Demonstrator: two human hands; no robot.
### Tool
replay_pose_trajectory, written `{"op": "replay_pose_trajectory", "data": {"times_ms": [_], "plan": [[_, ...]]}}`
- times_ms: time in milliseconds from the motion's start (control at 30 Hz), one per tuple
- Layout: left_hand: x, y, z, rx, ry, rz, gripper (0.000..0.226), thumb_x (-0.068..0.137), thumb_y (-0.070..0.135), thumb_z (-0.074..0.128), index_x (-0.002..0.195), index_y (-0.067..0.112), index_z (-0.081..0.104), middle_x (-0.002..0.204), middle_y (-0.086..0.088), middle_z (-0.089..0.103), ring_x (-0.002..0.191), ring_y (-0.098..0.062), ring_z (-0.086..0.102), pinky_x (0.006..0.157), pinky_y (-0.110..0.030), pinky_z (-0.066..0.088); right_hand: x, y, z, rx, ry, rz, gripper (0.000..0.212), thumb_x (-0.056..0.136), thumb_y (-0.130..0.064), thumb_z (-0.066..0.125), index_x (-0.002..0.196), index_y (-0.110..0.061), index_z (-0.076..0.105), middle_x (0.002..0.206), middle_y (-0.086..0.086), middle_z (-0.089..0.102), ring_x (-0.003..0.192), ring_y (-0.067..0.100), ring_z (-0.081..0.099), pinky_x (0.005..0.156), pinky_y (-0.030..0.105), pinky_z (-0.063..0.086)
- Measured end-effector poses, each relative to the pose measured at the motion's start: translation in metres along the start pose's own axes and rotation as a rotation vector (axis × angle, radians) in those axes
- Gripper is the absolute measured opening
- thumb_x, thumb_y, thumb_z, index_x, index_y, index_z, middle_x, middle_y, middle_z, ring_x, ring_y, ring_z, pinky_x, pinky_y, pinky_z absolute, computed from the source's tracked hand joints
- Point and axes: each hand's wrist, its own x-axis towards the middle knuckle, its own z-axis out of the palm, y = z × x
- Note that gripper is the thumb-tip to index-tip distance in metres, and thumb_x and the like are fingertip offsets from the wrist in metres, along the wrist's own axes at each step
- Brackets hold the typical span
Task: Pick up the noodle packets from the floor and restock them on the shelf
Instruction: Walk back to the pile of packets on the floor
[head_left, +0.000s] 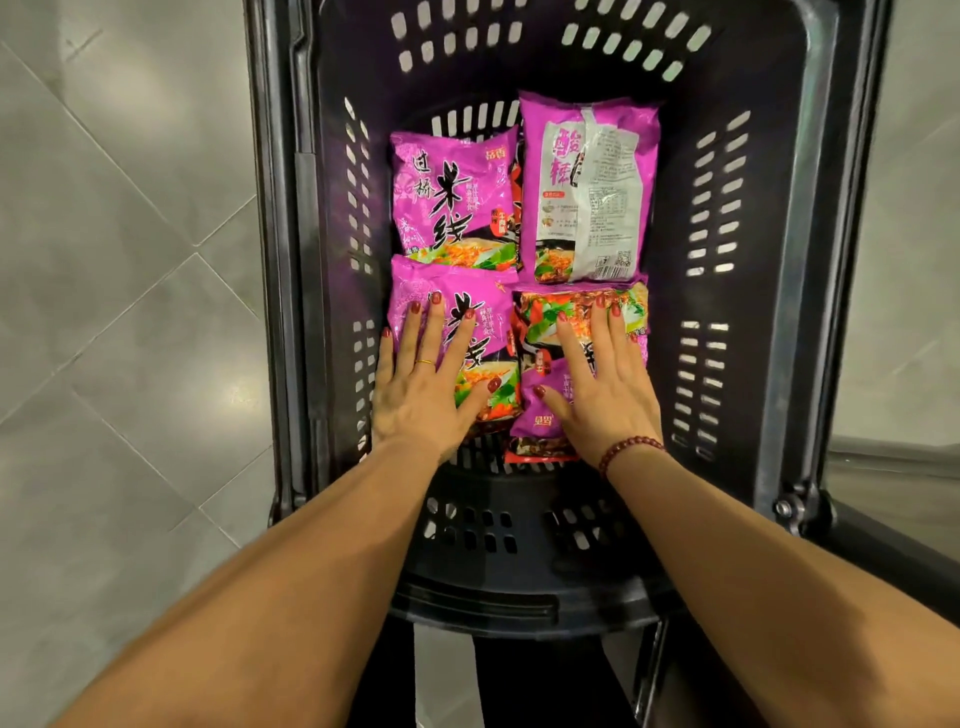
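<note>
**Q:** What is shown?
**A:** Four purple noodle packets lie two by two on the bottom of a dark slotted basket (769, 312), which stands on grey floor tiles (130, 260).

**Q:** Where are the hands?
**A:** The left hand (421, 395) lies flat on the near-left packet (415, 280), beside the basket's left wall. Its fingers (431, 332) are straight and spread, grasping nothing. The right hand (605, 395) rests likewise on the near-right packet (540, 312), fingers extended. Each packet lies under the fingers, not enclosed by them.

**Q:** And the remaining packets?
**A:** The far-left packet (452, 197) lies face up and the far-right packet (587, 182) label side up. Both are beyond the fingertips.
</note>
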Motion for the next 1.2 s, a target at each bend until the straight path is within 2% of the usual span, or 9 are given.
{"op": "replay_pose_trajectory", "data": {"times_ms": [100, 200, 333, 433, 700, 800, 933, 1100, 1200], "plan": [[-0.003, 0.0, -0.006, -0.01, 0.014, 0.023, 0.075, 0.098, 0.059, 0.027, 0.144, 0.033, -0.026, 0.153, -0.002, -0.034, 0.142, -0.02, -0.032, 0.115, -0.042, -0.017, 0.0, 0.0, -0.004, 0.033, -0.002, -0.004, 0.075, 0.099, -0.055, 0.032, 0.152, -0.029, -0.013, 0.161, 0.008, -0.018, 0.148, 0.025, -0.016, 0.121, 0.04, -0.004], [-0.019, 0.004, -0.025, -0.159, 0.162, 0.075, 0.074, 0.098, 0.046, 0.044, 0.156, 0.022, 0.004, 0.164, -0.006, -0.002, 0.15, -0.023, -0.009, 0.117, -0.036, -0.01, -0.011, -0.004, -0.015, 0.165, 0.126, 0.021, 0.07, 0.098, -0.044, 0.044, 0.155, -0.022, 0.009, 0.163, 0.009, 0.005, 0.15, 0.026, 0.003, 0.122, 0.043, 0.008], [-0.047, 0.011, -0.075, -0.353, 0.324, 0.107, 0.06, 0.092, 0.03, 0.058, 0.146, 0.011, 0.04, 0.152, -0.012, 0.039, 0.144, -0.029, 0.027, 0.118, -0.04, 0.02, -0.039, -0.017, -0.048, 0.349, 0.256, 0.122, 0.067, 0.094, -0.033, 0.055, 0.151, -0.015, 0.026, 0.158, 0.009, 0.025, 0.145, 0.027, 0.022, 0.119, 0.041, 0.019], [-0.071, 0.015, -0.121, -0.344, 0.392, 0.209, 0.053, 0.086, 0.028, 0.06, 0.133, 0.006, 0.055, 0.135, -0.013, 0.054, 0.128, -0.031, 0.046, 0.107, -0.046, 0.041, -0.067, -0.028, -0.085, 0.405, 0.306, 0.14, 0.063, 0.093, -0.031, 0.057, 0.149, -0.016, 0.032, 0.155, 0.007, 0.031, 0.143, 0.025, 0.026, 0.119, 0.039, 0.022], [-0.153, 0.024, -0.249, -0.249, 0.452, 0.45, 0.042, 0.086, 0.027, 0.064, 0.125, 0.011, 0.063, 0.124, -0.005, 0.061, 0.117, -0.023, 0.052, 0.096, -0.038, 0.048, -0.174, -0.061, -0.203, 0.59, 0.559, 0.196, 0.053, 0.082, -0.022, 0.072, 0.131, -0.01, 0.053, 0.129, 0.009, 0.057, 0.119, 0.026, 0.052, 0.101, 0.044, 0.045], [-0.188, 0.025, -0.282, -0.187, 0.443, 0.547, 0.042, 0.085, 0.025, 0.068, 0.124, 0.011, 0.063, 0.122, -0.005, 0.062, 0.115, -0.024, 0.053, 0.091, -0.04, 0.051, -0.221, -0.076, -0.237, 0.622, 0.547, 0.268, 0.051, 0.085, -0.027, 0.067, 0.132, -0.015, 0.049, 0.129, 0.004, 0.055, 0.118, 0.024, 0.049, 0.1, 0.043, 0.045], [-0.231, 0.02, -0.312, -0.077, 0.347, 0.703, 0.045, 0.088, 0.037, 0.053, 0.124, 0.013, 0.064, 0.12, -0.004, 0.062, 0.114, -0.025, 0.054, 0.09, -0.041, 0.051, -0.283, -0.102, -0.257, 0.624, 0.631, 0.391, 0.052, 0.083, -0.027, 0.07, 0.13, -0.016, 0.051, 0.125, 0.003, 0.057, 0.113, 0.026, 0.052, 0.095, 0.043, 0.046], [-0.273, 0.015, -0.332, 0.001, 0.302, 0.931, 0.042, 0.085, 0.033, 0.056, 0.119, 0.011, 0.066, 0.116, -0.005, 0.064, 0.11, -0.027, 0.057, 0.096, -0.04, 0.047, -0.356, -0.148, -0.251, 0.642, 0.718, 0.628, 0.054, 0.077, -0.029, 0.074, 0.126, -0.017, 0.056, 0.122, 0.002, 0.06, 0.113, 0.026, 0.053, 0.095, 0.04, 0.043], [-0.293, 0.017, -0.333, 0.093, 0.208, 1.046, 0.046, 0.084, 0.039, 0.049, 0.118, 0.013, 0.066, 0.116, -0.006, 0.065, 0.107, -0.029, 0.058, 0.09, -0.042, 0.05, -0.396, -0.174, -0.236, 0.654, 0.716, 0.775, 0.057, 0.076, -0.034, 0.074, 0.127, -0.018, 0.056, 0.125, 0.001, 0.06, 0.115, 0.025, 0.053, 0.097, 0.038, 0.042]]}}
